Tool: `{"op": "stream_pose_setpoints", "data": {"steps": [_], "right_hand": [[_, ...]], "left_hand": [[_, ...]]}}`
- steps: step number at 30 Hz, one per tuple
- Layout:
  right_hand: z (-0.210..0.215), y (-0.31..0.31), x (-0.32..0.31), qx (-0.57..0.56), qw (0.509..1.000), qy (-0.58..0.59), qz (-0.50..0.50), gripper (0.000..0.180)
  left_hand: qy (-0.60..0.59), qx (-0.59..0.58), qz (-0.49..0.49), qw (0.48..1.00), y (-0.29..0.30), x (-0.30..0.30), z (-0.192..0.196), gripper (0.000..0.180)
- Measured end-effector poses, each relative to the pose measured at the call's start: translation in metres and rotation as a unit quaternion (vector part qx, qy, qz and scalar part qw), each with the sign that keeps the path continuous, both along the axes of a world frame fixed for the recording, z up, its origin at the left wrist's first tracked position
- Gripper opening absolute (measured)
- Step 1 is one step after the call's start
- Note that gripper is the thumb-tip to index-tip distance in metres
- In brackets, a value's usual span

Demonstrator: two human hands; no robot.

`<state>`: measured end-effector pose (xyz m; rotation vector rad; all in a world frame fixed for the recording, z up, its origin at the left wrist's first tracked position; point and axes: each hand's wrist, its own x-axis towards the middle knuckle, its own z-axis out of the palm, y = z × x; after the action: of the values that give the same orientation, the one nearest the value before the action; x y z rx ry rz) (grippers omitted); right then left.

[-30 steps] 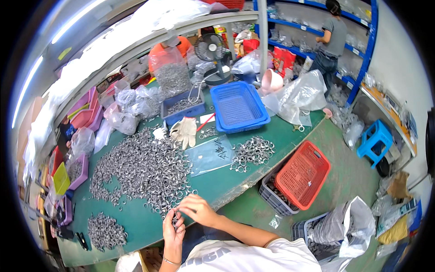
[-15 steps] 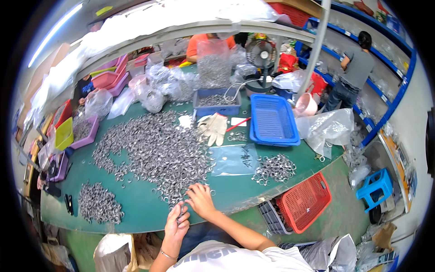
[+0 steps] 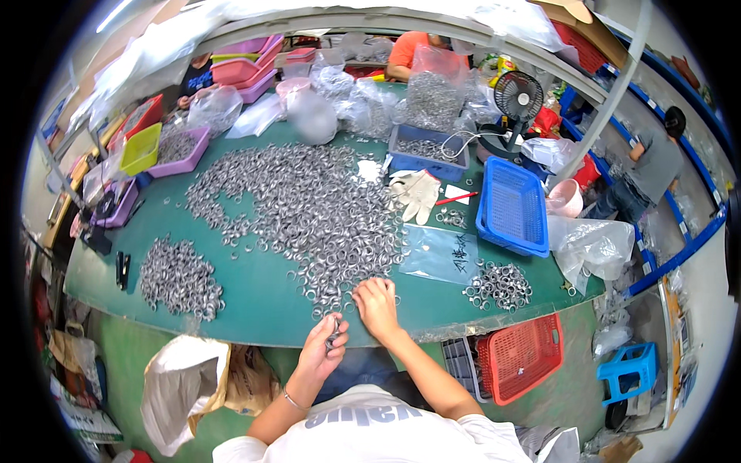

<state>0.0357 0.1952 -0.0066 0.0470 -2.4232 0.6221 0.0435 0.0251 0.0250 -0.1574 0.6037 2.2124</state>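
Observation:
A broad pile of grey metal rings spreads over the green table. My left hand is closed round a few metal rings at the table's near edge. To its right, my right hand rests at the near tip of the pile, fingers bent and held close together. What lies under those fingertips is hidden. Smaller heaps of rings sit to the left and to the right of my hands. A clear plastic bag with handwriting lies beside the right-hand heap.
Beyond the pile are a white glove, a red pen, a blue-grey bin of rings and blue baskets. A fan stands behind. Below the edge sit a red crate and an open sack. Other people work farther off.
My right hand has drawn away from my left and come down at the pile's edge, its fingers closer together. My left hand still holds rings. The whole view has shifted.

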Motion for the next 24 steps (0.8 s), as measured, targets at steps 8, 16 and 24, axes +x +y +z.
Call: {"op": "stream_pose_setpoints", "data": {"steps": [8, 16, 24], "right_hand": [[-0.001, 0.014, 0.008, -0.329, 0.942, -0.059, -0.004, 0.008], [0.026, -0.025, 0.040, -0.697, 0.697, -0.121, 0.119, 0.012], [0.022, -0.032, 0.030, -0.829, 0.519, -0.127, 0.165, 0.014]], "left_hand": [[-0.020, -0.051, 0.021, 0.998, -0.005, 0.016, 0.002, 0.018], [0.043, -0.114, -0.023, 0.992, -0.016, 0.011, 0.006, 0.024], [0.076, -0.187, -0.054, 0.978, -0.005, -0.035, 0.013, 0.030]]}}
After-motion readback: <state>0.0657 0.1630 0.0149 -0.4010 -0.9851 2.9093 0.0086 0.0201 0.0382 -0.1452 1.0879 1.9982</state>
